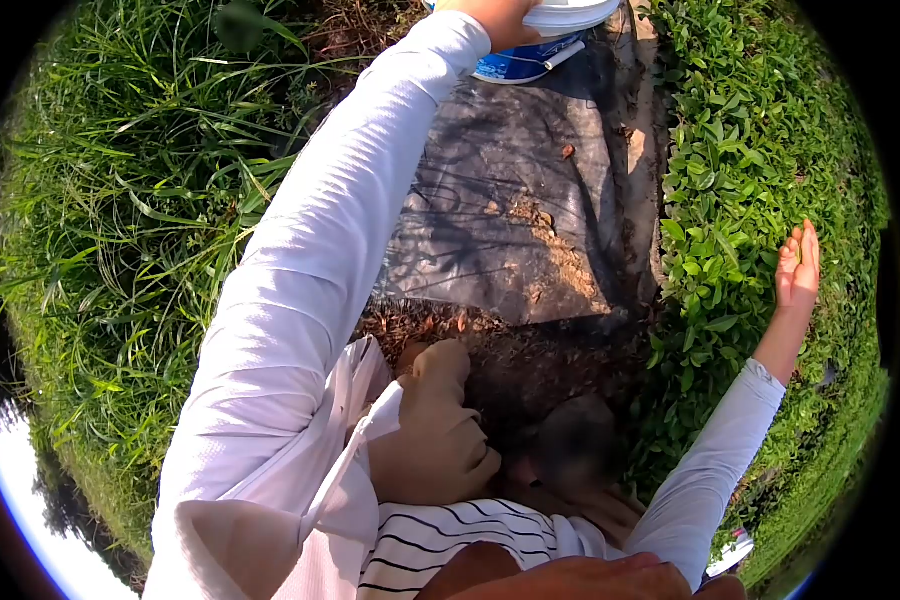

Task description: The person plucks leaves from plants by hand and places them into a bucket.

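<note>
In the head view, the left grip (495, 18) is at the upper edge, against the rim of a bucket (510, 66) that sits just to its right and below. The fingertips fall outside the view, so I cannot tell whether this grip is clamped on the bucket or merely resting there. The bucket has a blue side and what is probably a white lid (582, 12), though the edge crops it; a white handle piece (564, 55) slants below. Pale print crosses the blue, too cut off to read.

Nearer the body than the left grip, a dark plastic sheet (470, 235) lies on the ground, bearing sandy soil (562, 255) and a brown dry leaf (568, 152). Long grass (150, 180) grows left of that grip.

The right grip (798, 268) is well apart from the bucket, unclamped, palm showing and fingers partly bent. Behind it spreads a leafy hedge (730, 170); contact with the leaves is unclear. Nearer the body, beige trousers (425, 450) and a striped shirt (460, 535) show between white sleeves (300, 260).
</note>
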A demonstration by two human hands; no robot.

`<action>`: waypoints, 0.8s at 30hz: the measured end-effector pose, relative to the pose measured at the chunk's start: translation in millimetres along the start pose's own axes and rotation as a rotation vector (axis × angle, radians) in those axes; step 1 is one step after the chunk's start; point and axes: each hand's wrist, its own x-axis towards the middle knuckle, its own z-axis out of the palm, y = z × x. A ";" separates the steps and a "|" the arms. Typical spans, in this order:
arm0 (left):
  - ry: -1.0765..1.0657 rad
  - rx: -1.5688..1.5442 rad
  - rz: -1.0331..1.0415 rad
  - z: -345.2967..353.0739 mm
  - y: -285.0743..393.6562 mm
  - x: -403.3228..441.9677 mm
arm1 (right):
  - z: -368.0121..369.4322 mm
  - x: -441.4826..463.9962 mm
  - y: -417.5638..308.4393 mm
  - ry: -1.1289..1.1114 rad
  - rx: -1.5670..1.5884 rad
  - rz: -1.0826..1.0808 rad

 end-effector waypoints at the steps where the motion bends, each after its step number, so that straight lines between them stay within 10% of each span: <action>1: 0.009 0.006 0.005 -1.7 2.5 2.6 | 38.1 -19.0 -14.6 -0.018 -0.126 0.024; 7: -0.040 -0.009 -0.001 -1.5 8.5 4.6 | 72.6 -0.1 -13.8 -0.329 -1.421 -0.316; 13: -0.027 -0.041 -0.023 7.7 1.0 7.6 | 43.8 12.7 -7.2 -0.398 -1.909 -0.414; 14: -0.022 -0.049 -0.015 6.9 0.6 8.1 | 18.7 28.4 4.3 -0.402 -1.918 -0.597; 17: -0.037 -0.020 0.003 1.9 2.5 8.7 | 54.7 5.3 -13.7 -0.276 -1.088 0.104; 20: -0.027 -0.023 0.011 8.1 3.4 4.9 | 86.2 -10.0 -47.4 -0.035 -0.390 -0.012; 24: -0.069 -0.016 0.002 -7.2 16.1 9.1 | 61.0 11.3 -40.8 -0.117 -0.625 0.111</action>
